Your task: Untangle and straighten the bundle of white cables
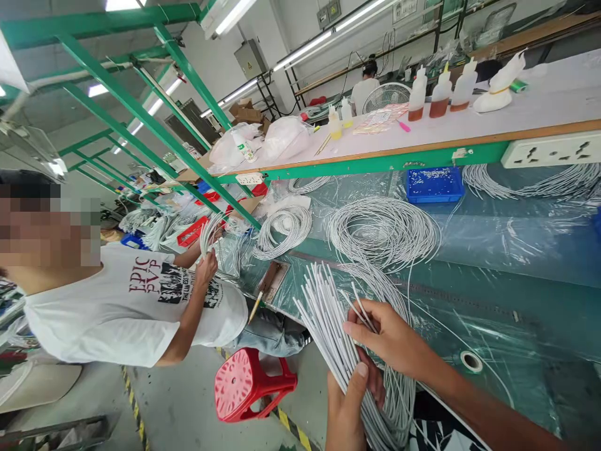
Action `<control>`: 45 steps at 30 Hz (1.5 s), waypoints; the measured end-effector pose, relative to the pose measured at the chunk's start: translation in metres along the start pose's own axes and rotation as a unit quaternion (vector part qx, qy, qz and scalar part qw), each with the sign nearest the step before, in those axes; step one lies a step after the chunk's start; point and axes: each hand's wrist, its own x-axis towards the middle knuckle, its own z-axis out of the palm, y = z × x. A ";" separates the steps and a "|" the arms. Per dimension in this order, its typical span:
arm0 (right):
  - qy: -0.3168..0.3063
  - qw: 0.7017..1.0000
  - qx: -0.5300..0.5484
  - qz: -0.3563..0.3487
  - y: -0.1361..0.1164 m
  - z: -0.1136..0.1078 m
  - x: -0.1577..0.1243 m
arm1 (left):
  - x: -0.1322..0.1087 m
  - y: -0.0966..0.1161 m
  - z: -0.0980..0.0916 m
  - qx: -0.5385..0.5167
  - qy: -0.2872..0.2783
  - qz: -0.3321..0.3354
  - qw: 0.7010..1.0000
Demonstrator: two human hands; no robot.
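Splayed cable bundle [328, 326] could spill

At the table's [469, 250] near edge, the cable bundle fans out, the left hand's [346, 410] thumb and fingers wrapped around it. Just right, the right hand [392, 332] pinches a few strands [362, 307]. A slackened left grip could scatter the ends; a sharp pull could tangle the large coil [382, 228] beyond.

Both hands [392, 338] grip a white cable bundle [330, 316].

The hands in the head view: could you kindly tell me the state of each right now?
Left hand: closed around the bundle of white cables.
Right hand: closed on a few cable ends.
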 end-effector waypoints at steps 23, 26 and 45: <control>0.065 0.940 0.324 0.086 0.020 0.026 -0.009 | 0.008 -0.003 -0.008 0.123 0.140 0.000 0.982; 0.060 0.935 0.341 0.081 0.023 0.031 -0.010 | 0.009 -0.004 -0.012 0.131 0.161 0.003 0.978; 0.110 0.977 0.177 -0.036 0.028 0.038 -0.013 | -0.001 0.002 0.004 0.164 0.174 0.031 0.971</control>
